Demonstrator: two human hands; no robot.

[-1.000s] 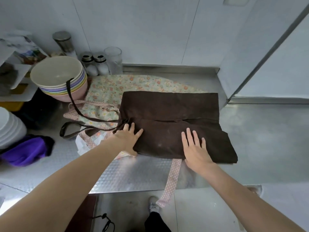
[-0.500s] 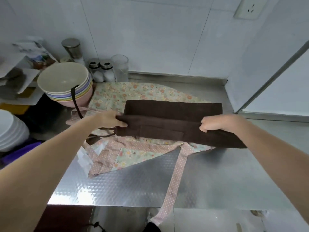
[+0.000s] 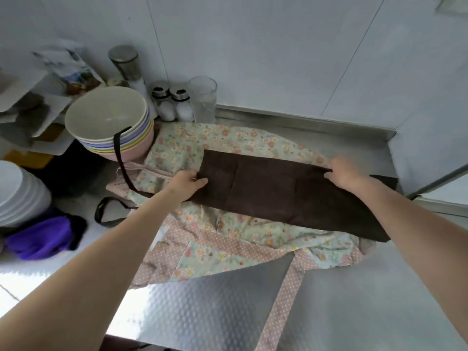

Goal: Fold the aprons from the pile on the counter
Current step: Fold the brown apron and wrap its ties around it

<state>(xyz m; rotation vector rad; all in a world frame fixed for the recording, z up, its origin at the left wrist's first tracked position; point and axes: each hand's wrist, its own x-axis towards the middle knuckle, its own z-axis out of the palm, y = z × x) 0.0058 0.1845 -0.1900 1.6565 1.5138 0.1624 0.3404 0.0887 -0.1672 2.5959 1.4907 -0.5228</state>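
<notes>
- Now the brown apron (image 3: 286, 196) lies folded into a long narrow band across the floral apron (image 3: 228, 143), which is spread flat on the metal counter (image 3: 202, 310).
- Left hand (image 3: 186, 182) pinches the left end of the brown band, thumb on top of the cloth and fingers curled under the edge.
- Right hand (image 3: 345, 172) grips the far right part of the band, fingers curled over the upper edge; it is blurred, so the exact finger placement cannot be told.
- The brown apron's dark strap (image 3: 119, 158) runs left from the band, up over the rim of the stacked bowls (image 3: 109, 120), and loops on the counter below them.
- A pink dotted tie (image 3: 281, 307) of the floral apron hangs over the counter's front edge.
- Behind the bowls stand two shakers (image 3: 172, 102) and a clear glass (image 3: 203, 97) against the wall.
- A purple cloth (image 3: 40, 236) lies at the left, beside white plates (image 3: 17, 191).
</notes>
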